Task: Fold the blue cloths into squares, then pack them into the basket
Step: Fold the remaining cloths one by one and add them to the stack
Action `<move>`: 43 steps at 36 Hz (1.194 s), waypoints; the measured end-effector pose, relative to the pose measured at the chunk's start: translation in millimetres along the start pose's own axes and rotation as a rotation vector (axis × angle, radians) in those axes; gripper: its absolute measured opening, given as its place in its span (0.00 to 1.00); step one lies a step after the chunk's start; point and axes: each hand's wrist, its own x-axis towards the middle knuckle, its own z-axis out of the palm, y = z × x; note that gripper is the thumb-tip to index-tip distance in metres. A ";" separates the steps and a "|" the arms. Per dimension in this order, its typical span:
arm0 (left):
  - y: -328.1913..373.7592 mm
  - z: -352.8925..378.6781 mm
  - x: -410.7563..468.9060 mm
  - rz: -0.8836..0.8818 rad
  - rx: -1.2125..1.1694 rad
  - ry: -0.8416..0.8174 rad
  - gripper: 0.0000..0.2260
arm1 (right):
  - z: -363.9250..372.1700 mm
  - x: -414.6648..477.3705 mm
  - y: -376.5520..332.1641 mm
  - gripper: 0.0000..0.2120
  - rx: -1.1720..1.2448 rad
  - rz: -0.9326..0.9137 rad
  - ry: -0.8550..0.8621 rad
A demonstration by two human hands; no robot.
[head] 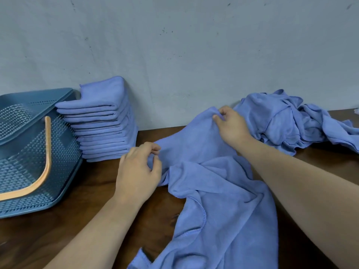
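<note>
Sitting at the left of the frame is a blue basket (62,150), with a stack of folded cloths (104,129) leaning just beside it. At centre, the left hand (138,171) is pinching one edge of a crumpled blue cloth (213,191) and the right hand (231,125) is pinching another, seemingly spreading it. Flattening it for folding is likely coming next. An unfolded pile (291,121) is lying at right on the dark wooden tabletop (87,200), against a grey wall (174,45).

The basket (19,171) runs off the left edge, the cloth (223,210) off the bottom, the pile (291,121) off the right. A pale scrap (357,111) at the right edge is too small to tell.
</note>
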 end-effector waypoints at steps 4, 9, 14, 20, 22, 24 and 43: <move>-3.1 5.5 0.3 0.039 0.125 -0.134 0.09 | 9.9 7.3 16.3 0.15 -0.604 -0.064 -0.187; -11.3 10.3 1.2 -0.003 0.178 -0.208 0.04 | 21.9 -10.4 6.5 0.21 -0.628 -0.351 -0.178; -15.8 11.1 4.5 -0.073 0.125 -0.213 0.10 | 29.2 -17.6 -5.1 0.27 -0.498 -0.222 -0.759; -9.0 7.1 5.3 -0.102 0.002 -0.147 0.13 | 41.1 -3.7 -7.5 0.31 -0.673 -0.066 -0.700; -6.6 6.1 3.1 -0.055 -0.026 -0.201 0.12 | 45.4 -0.4 -10.6 0.32 -0.684 -0.049 -0.716; -5.6 5.4 1.3 -0.004 -0.030 -0.244 0.09 | 47.2 2.0 -11.5 0.32 -0.645 -0.058 -0.717; 4.1 -9.4 -17.2 0.056 -0.173 -0.280 0.05 | -64.7 -182.3 20.2 0.10 -0.117 -0.230 -0.016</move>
